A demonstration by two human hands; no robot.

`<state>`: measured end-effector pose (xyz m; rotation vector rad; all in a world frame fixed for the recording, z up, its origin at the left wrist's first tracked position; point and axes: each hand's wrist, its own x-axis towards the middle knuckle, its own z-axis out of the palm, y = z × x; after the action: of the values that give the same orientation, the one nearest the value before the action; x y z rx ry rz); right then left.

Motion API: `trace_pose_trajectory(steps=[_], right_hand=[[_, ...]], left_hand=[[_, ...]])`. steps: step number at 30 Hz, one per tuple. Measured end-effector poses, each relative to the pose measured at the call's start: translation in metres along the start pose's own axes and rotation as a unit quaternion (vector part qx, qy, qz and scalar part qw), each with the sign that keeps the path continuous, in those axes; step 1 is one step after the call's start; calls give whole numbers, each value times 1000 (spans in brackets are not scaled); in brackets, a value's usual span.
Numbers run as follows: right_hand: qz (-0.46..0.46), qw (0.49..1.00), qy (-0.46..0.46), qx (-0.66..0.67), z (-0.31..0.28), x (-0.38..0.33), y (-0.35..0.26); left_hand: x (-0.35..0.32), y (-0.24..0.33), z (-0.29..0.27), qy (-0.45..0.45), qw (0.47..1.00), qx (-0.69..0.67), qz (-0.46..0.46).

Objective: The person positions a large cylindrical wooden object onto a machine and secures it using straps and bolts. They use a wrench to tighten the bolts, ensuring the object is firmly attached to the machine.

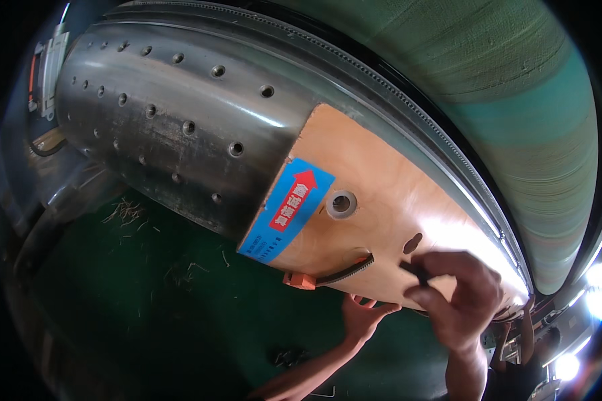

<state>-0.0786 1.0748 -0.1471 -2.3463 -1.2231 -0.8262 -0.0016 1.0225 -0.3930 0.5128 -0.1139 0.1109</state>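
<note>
A curved plywood board lies against a large grey metal cylinder dotted with rows of holes. My left hand is at the board's lower edge, its fingers curled against it and the thumb along it. In front of the board, my right hand pinches a small black bolt-like piece between thumb and forefinger; motion blurs its details. Just above that piece is a dark oblong hole in the board. Farther left sits a round hole with a pale rim.
A curved serrated blade and an orange block stand out from the board. A large green roller runs overhead. Below, the dark green surface holds small dark pieces and a bent metal key. Another person reaches up at right.
</note>
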Motion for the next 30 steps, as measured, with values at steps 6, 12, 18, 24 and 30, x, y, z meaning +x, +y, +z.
trace_pose_trajectory(steps=[6,12,18,24,30], right_hand=[[-59,997,-3,-52,42,61,-11],[-146,973,-8,-178,48,66,-12],[-193,936,-52,-288,44,78,-24],[-209,930,-67,-295,38,80,-23],[-194,938,-78,-277,38,77,-23]], left_hand=[[-3,19,6,19,999,-28,27],[0,4,3,17,998,-27,48],[0,4,3,19,999,-23,30],[0,1,0,10,999,-15,28],[0,6,1,8,999,-3,34]])
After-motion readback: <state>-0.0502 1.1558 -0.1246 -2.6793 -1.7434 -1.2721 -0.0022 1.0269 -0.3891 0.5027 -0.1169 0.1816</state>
